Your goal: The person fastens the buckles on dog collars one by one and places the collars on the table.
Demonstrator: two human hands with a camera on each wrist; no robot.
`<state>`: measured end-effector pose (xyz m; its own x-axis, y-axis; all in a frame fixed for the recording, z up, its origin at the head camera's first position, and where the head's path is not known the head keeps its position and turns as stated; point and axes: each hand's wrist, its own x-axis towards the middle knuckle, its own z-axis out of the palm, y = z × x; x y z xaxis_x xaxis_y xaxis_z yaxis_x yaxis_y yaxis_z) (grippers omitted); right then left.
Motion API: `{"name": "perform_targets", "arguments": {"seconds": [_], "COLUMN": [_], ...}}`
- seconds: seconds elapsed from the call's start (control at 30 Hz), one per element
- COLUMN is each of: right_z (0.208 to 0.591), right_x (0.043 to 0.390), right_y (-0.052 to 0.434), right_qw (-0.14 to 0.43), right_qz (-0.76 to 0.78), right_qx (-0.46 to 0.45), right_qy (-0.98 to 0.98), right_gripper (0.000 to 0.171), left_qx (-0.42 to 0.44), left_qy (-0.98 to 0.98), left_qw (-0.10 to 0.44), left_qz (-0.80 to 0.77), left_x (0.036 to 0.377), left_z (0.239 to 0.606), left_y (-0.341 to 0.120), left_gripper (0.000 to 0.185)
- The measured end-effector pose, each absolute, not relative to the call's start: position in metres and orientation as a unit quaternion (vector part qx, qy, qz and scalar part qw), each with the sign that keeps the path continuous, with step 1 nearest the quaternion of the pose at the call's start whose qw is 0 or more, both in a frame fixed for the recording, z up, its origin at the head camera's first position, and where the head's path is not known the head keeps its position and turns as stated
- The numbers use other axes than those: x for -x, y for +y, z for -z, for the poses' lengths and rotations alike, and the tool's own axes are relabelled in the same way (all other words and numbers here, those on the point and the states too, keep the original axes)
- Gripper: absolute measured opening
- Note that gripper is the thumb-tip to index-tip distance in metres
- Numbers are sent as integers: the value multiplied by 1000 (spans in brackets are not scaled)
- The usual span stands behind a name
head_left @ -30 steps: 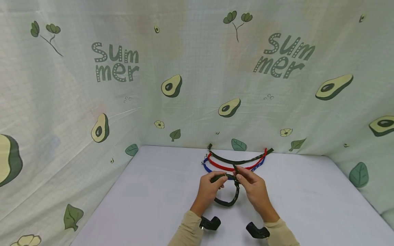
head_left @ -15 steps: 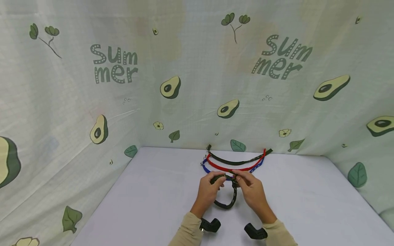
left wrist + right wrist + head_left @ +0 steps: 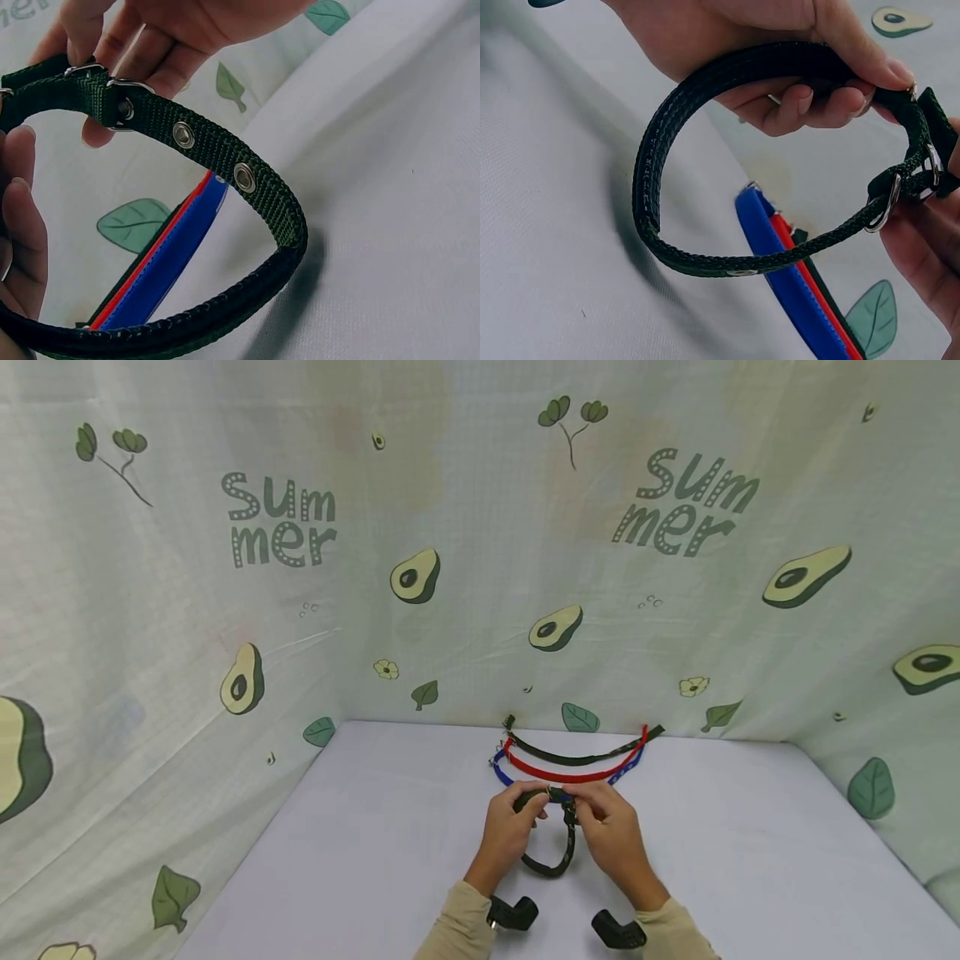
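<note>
Both hands hold up a dark green webbing collar (image 3: pixel 557 862) as a closed loop just above the white table (image 3: pixel 375 835). My left hand (image 3: pixel 528 806) grips the loop's left top, fingers curled round the strap (image 3: pixel 727 71). My right hand (image 3: pixel 587 807) pinches the strap at the metal buckle (image 3: pixel 112 101), next to a D-ring (image 3: pixel 885 206). Metal eyelets (image 3: pixel 244 176) run along the strap. The loop's lower part hangs free between the wrists.
Behind the hands, three straight collars lie side by side near the table's back edge: dark green (image 3: pixel 577 757), red (image 3: pixel 570 774) and blue (image 3: pixel 502 770). Cloth printed with avocados (image 3: pixel 412 575) walls in the back and both sides.
The strap's free end, which stood up above the right hand, has come down to the buckle. The hands have drawn closer together.
</note>
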<state>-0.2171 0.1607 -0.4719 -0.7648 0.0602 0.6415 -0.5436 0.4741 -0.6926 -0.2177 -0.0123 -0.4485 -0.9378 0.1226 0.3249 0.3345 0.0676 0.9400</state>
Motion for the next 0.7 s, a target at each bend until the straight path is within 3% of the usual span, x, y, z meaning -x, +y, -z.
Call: {"name": "perform_targets", "arguments": {"seconds": [0.27,0.7], "right_z": [474,477], "right_x": [219,219], "right_y": [161,158], "right_qw": [342,346], "right_qz": [-461,-438], "right_qx": [-179,-173], "right_qy": [-799,-812], "right_gripper": [37,35], "left_qx": [166,163], "left_qy": [-718,-720], "left_qw": [84,94], "left_qz": [671,668], "left_x": [218,216], "left_z": [447,451], "left_y": [-12,-11], "left_gripper": [22,17]}}
